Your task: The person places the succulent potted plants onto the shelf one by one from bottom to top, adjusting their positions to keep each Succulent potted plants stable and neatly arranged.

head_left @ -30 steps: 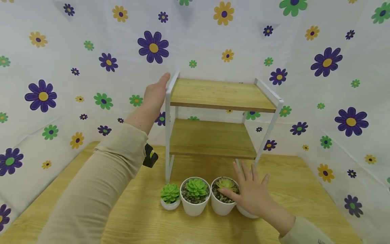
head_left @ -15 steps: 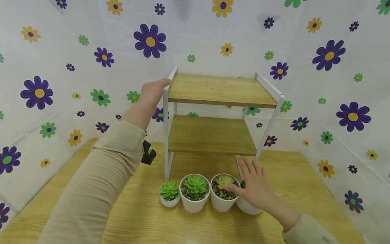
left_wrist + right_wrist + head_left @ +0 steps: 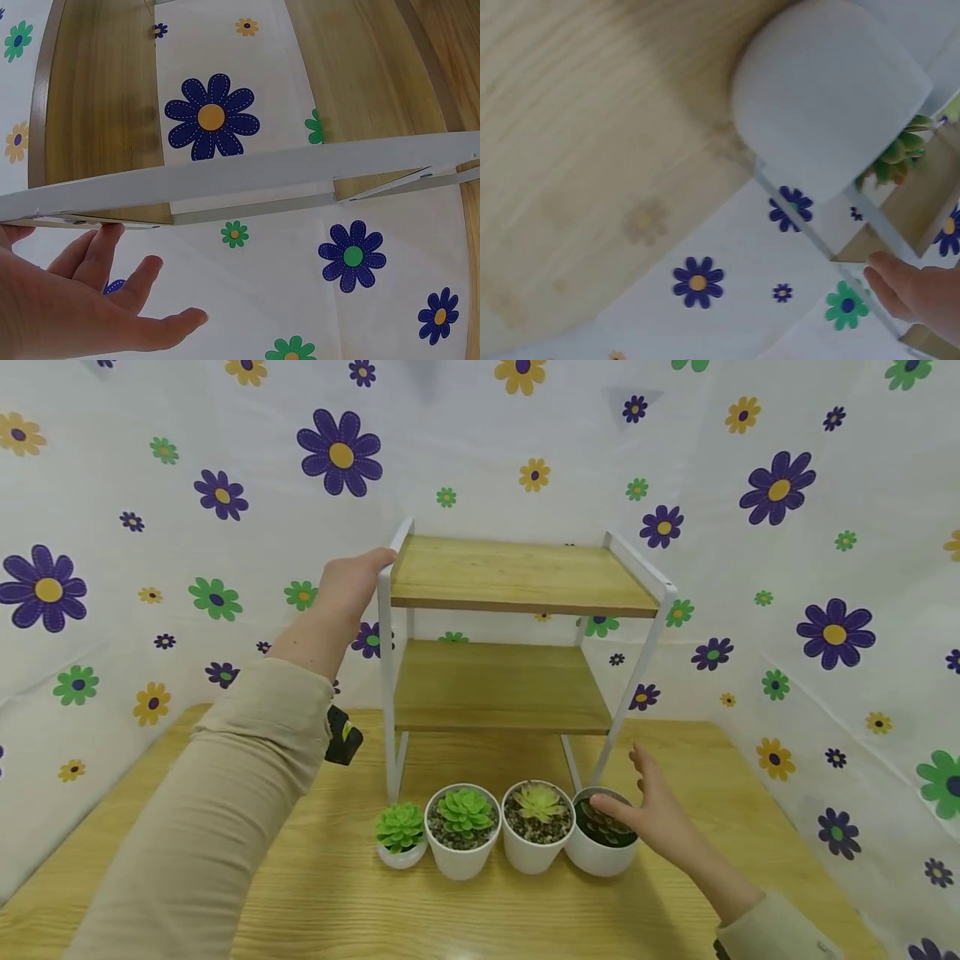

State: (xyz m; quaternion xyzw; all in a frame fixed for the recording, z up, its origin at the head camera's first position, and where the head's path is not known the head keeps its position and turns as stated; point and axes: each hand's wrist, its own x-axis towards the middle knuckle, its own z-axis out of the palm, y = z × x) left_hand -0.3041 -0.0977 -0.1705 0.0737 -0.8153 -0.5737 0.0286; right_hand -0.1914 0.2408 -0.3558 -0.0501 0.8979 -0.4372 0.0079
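well, my left hand (image 3: 348, 583) rests against the upper left corner of the shelf (image 3: 501, 685), touching its white frame, and in the left wrist view the fingers (image 3: 142, 281) are spread and loosely straight, a tip meeting the underside of the pale side bar. the shelf stands upright on the wooden table (image 3: 525, 917), two boards set one above the other between its side frames. my right hand (image 3: 660, 814) is wide, thumb stretched well away from the rest, just beside the round white pot (image 3: 602, 861) at the right end of a row of four; in the head view the thumb reaches over that pot's edge, though i cannot tell whether it touches. the dark plant (image 3: 604, 831) inside is partly hidden by my thumb. leftward comes a white pot with a pale yellowish succulent (image 3: 538, 802), then another with a bright green rosette (image 3: 465, 812), both filled with small stones, and at the left end a small low bowl (image 3: 402, 858) holds a bright green plant (image 3: 400, 827). all four sit upright and close together before the shelf. my sleeves (image 3: 255, 718) are beige, a black object (image 3: 342, 737) shows by my left wrist, and white flowered cloth (image 3: 465, 427) rises behind and on both sides.
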